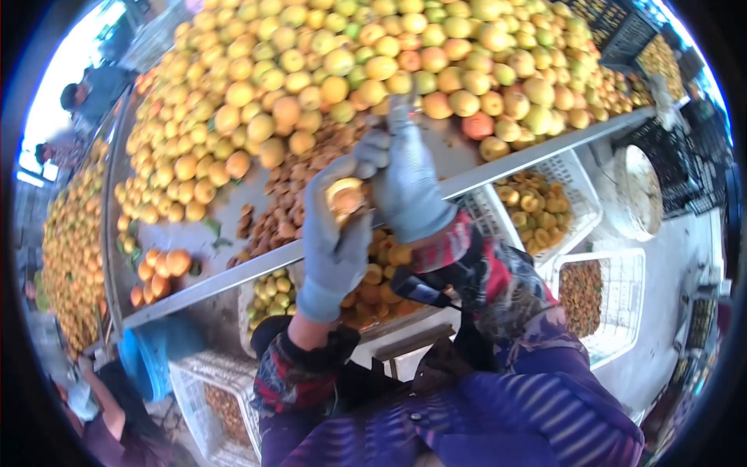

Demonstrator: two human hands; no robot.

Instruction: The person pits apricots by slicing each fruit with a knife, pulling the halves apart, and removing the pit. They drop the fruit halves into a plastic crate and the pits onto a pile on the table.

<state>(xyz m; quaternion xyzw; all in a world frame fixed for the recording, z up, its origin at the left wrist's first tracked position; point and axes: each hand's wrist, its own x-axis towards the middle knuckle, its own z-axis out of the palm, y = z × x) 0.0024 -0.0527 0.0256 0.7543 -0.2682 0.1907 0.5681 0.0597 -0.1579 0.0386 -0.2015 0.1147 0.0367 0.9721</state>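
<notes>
Both my hands wear grey gloves and are close together above the metal table edge [226, 283]. My left hand [334, 226] holds a cut orange-yellow fruit half [345, 199], its hollow side facing up. Right beside it, my right hand [405, 171] has its fingers bent round something thin that I cannot make out. Brown pits [286, 204] lie in a heap on the table behind my left hand. Whole yellow-orange fruits [334, 62] are piled beyond both hands.
Crates with halved fruit stand below the table edge, one [580, 183] at the right. Another white crate [626, 303] holds brown pits. A blue bucket [148, 362] and a white bucket [640, 191] flank the table. Other people [101, 89] are at the left.
</notes>
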